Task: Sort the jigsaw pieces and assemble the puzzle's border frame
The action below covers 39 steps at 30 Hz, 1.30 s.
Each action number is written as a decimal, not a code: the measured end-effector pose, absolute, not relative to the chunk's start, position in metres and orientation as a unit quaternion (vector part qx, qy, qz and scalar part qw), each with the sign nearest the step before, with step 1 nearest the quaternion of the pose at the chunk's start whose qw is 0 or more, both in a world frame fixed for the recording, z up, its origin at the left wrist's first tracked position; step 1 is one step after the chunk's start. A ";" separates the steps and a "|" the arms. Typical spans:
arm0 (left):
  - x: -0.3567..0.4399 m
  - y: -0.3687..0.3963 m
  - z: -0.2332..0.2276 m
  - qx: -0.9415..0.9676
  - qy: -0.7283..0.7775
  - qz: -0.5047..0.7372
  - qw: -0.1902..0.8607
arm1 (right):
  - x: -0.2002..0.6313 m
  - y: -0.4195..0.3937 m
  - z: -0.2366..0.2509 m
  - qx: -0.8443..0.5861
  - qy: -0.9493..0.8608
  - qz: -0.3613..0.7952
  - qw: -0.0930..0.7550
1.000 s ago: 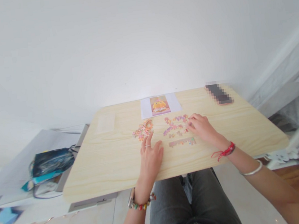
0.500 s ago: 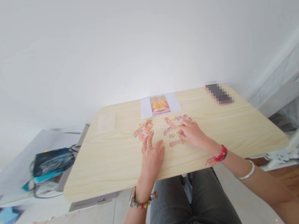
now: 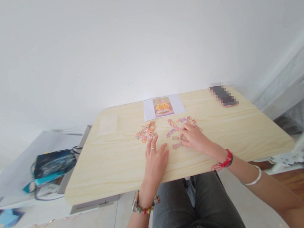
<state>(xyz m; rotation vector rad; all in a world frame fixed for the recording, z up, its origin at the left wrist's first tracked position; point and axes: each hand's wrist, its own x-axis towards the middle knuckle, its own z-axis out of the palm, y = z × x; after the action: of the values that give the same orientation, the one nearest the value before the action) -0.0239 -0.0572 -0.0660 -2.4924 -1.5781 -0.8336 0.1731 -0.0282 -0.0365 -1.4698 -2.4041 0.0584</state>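
The right hand (image 3: 195,139) is down on the tabletop (image 3: 113,163), fingers curled low over the spread of pink and purple puzzle pieces (image 3: 177,125) in the middle, toward the far edge; the fingertips press among the nearest pieces, but whether one is pinched I cannot tell. A joined strip of pieces (image 3: 177,146) lies just at the thumb side, partly covered by that hand. The left hand (image 3: 156,159) rests flat, fingers loosely spread and holding nothing, index tip just short of the orange pile of loose pieces (image 3: 145,132), which sits left of the purple spread. At the far edge, centre, lies the reference picture (image 3: 162,106) on a white sheet. A blurred dark phone (image 3: 223,95) sits at the far right corner. A pale sheet of paper (image 3: 108,124) lies near the far left corner.
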 end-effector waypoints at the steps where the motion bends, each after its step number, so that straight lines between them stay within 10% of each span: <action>1: -0.023 -0.059 -0.066 -0.815 -0.508 -0.277 0.037 | 0.171 -0.032 -0.036 -0.495 -0.852 0.020 0.167; 18: -0.009 -0.063 -0.061 -0.818 -0.489 -0.301 0.009 | 0.150 -0.054 -0.028 -0.454 -0.885 -0.005 0.101; 39: -0.005 -0.061 -0.061 -0.821 -0.492 -0.290 -0.022 | 0.151 -0.060 -0.046 -0.459 -0.860 0.000 0.221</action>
<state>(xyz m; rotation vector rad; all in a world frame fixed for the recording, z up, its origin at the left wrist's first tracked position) -0.0054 -0.0613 -0.0613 -2.6149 -1.5661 -0.9228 0.1514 -0.0596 -0.0463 -1.2694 -2.3785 -0.0003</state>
